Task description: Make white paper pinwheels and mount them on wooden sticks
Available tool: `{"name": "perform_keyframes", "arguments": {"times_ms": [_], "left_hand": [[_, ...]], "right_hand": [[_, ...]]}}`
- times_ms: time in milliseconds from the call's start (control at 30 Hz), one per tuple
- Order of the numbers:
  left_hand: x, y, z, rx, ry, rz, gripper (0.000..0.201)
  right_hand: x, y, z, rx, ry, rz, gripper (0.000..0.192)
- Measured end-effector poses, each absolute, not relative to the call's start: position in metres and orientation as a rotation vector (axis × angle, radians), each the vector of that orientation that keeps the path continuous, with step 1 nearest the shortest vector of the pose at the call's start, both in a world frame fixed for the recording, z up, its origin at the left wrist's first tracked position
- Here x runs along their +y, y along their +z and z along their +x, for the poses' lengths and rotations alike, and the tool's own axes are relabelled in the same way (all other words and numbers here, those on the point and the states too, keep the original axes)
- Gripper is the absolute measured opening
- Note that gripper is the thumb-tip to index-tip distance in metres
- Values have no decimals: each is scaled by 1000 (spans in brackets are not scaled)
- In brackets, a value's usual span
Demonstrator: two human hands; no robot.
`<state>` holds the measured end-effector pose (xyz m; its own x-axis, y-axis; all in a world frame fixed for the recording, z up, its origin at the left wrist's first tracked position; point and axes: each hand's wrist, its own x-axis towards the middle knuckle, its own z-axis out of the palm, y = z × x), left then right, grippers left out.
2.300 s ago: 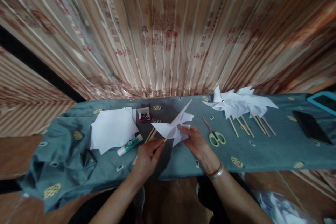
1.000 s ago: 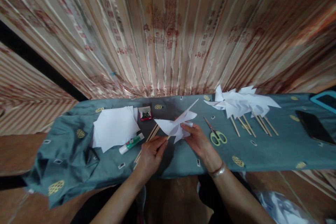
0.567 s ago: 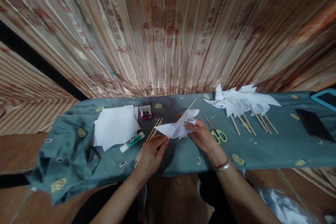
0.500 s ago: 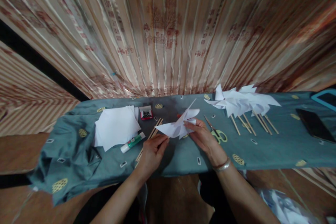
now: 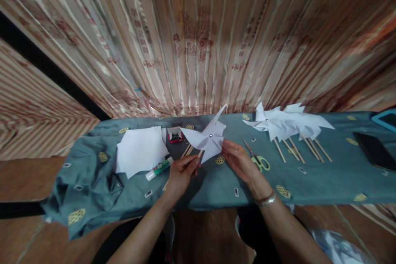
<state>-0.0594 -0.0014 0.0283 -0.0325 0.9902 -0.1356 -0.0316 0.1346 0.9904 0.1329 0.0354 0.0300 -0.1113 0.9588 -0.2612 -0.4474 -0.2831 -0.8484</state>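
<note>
A white paper pinwheel (image 5: pixel 208 139) with a shiny pin at its centre faces up in front of me. Its thin wooden stick is pinched in the fingers of my left hand (image 5: pixel 182 172). My right hand (image 5: pixel 241 161) is open, fingers stretched out with their tips at the pinwheel's right blade; whether they touch it I cannot tell. Several loose wooden sticks (image 5: pixel 187 151) lie partly hidden behind my left hand. Just right of my right hand are scissors with green handles (image 5: pixel 262 163).
Left on the cloth-covered table (image 5: pixel 213 192) lie stacked white paper sheets (image 5: pixel 142 150), a glue stick (image 5: pixel 159 168) and a small red box of dark pins (image 5: pixel 175 136). Several pinwheels (image 5: pixel 287 121) lie overlapping at right, near a dark phone (image 5: pixel 374 148). A patterned curtain (image 5: pixel 198 49) hangs behind.
The pinwheel has turned so its pinned centre faces me. My right fingers have let go of its blades and opened out, while my left hand keeps hold of the stick.
</note>
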Motion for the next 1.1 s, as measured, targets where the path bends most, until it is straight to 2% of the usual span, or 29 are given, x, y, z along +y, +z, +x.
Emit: {"name": "perform_keyframes", "arguments": {"times_ms": [167,500,900,1100], "left_hand": [[3,34,-56,1217,1236,831,39],[11,43,-50,1156,1376,911,29],[9,45,-42,1122,1336,879,24],[9,42,-44,1149,1306,823,37]], "right_hand": [[26,31,123,-851,1635,-1056,39],[0,16,93,-1647,1534,-1077,23],[-3,16,86,-1522,1544,-1019,9],[-2,18,89,-1593,1389,-1095,10]]}}
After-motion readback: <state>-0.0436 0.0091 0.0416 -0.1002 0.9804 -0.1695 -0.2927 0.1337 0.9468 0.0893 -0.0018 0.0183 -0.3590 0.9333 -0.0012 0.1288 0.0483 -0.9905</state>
